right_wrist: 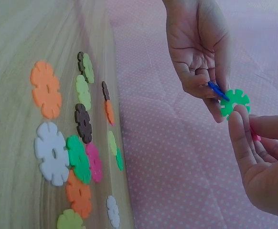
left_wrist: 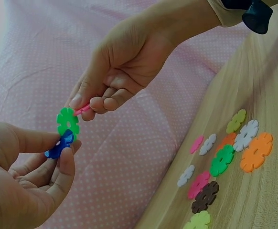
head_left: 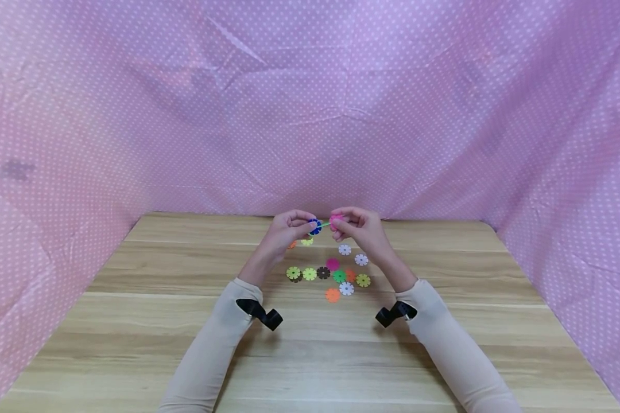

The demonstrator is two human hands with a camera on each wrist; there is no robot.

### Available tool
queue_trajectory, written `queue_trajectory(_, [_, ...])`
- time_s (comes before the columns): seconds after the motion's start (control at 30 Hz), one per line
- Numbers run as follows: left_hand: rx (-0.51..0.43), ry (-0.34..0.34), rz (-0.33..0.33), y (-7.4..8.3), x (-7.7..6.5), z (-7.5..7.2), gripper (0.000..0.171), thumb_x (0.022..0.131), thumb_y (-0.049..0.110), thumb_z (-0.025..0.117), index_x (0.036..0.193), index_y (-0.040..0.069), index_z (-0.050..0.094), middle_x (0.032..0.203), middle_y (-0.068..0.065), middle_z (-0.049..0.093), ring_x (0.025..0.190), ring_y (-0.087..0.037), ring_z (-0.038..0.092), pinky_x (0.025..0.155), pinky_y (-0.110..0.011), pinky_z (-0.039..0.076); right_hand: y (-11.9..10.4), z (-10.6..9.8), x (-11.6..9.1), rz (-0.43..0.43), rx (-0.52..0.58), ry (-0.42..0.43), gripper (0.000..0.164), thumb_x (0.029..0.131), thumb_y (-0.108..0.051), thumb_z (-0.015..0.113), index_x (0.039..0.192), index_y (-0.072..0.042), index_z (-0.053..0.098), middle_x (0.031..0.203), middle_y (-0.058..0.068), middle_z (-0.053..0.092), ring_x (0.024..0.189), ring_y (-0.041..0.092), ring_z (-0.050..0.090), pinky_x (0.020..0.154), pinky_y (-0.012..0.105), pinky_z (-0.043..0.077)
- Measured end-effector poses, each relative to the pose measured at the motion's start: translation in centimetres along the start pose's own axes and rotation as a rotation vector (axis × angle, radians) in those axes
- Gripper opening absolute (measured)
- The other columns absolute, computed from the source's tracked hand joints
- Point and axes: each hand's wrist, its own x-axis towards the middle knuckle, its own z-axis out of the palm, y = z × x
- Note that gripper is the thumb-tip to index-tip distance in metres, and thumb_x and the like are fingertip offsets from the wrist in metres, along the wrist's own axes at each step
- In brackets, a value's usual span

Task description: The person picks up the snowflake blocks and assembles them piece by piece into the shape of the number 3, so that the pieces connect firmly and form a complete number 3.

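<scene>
Both hands are raised over the far part of the table. The left hand (head_left: 286, 232) pinches a blue notched plastic disc (left_wrist: 61, 144) between thumb and fingers. Slotted crosswise into that disc is a green notched disc (left_wrist: 67, 121). On the green disc's other side, the right hand (head_left: 360, 228) pinches a pink disc (head_left: 336, 221), seen nearly edge-on in the left wrist view. The pink disc's edge meets the green one; fingers partly cover it in the right wrist view, and how deep it sits I cannot tell.
Several loose notched discs lie on the wooden table (head_left: 186, 321) below the hands, among them an orange disc (head_left: 333, 295), a white disc (head_left: 347, 288) and a brown disc (head_left: 323, 272). Some overlap. A pink dotted cloth (head_left: 310, 115) hangs behind the table and along its sides.
</scene>
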Motion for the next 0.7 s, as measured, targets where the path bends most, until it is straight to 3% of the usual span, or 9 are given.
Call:
queue_trajectory(0.17, [-0.022,-0.03,0.0,0.0,-0.15,-0.1,0.023,0.097,0.005,0.067,0.119,-0.003,0.062,0.109,-0.011,0.075,0.091,-0.014,0.074,0.098,-0.038,0.059,0.12,-0.12,0.05,-0.011,-0.018,-0.006,0.027,0.097,-0.003,0.066,0.121,0.01,0.065,0.093,0.02,0.072,0.071,0.01,0.071,0.07,0.027,0.064])
queue_trajectory(0.33, [-0.01,-0.038,-0.004,-0.02,-0.19,-0.18,0.029,0.093,0.005,0.074,0.12,-0.002,0.066,0.097,0.0,0.076,0.092,-0.016,0.074,0.09,-0.03,0.061,0.2,-0.34,0.08,-0.033,-0.072,-0.044,0.03,0.1,-0.002,0.062,0.126,0.011,0.064,0.099,0.02,0.073,0.074,0.01,0.073,0.074,0.028,0.064])
queue_trajectory(0.47, [0.013,-0.046,0.001,0.01,-0.22,-0.38,0.032,0.091,0.006,0.076,0.121,-0.001,0.068,0.095,0.001,0.076,0.098,-0.024,0.074,0.095,-0.035,0.06,0.07,-0.48,0.05,-0.025,-0.093,-0.072,0.033,0.1,-0.001,0.062,0.13,0.012,0.06,0.105,0.024,0.073,0.077,0.011,0.075,0.076,0.031,0.064])
queue_trajectory(0.6, [0.054,-0.059,-0.004,0.09,-0.26,-0.61,0.031,0.089,0.009,0.078,0.119,0.003,0.07,0.101,-0.002,0.076,0.101,-0.024,0.072,0.101,-0.043,0.057,-0.03,-0.71,0.01,0.02,-0.095,-0.043,0.03,0.095,-0.003,0.069,0.122,0.01,0.066,0.099,0.018,0.076,0.076,0.013,0.075,0.074,0.033,0.065])
queue_trajectory(0.7, [0.091,-0.079,-0.007,0.13,-0.28,-0.74,0.03,0.088,0.012,0.08,0.117,0.007,0.071,0.104,-0.003,0.075,0.1,-0.02,0.07,0.096,-0.039,0.057,-0.09,-0.88,0.0,0.042,-0.104,-0.02,0.024,0.093,-0.006,0.073,0.113,0.007,0.07,0.093,0.01,0.078,0.076,0.013,0.075,0.073,0.035,0.064])
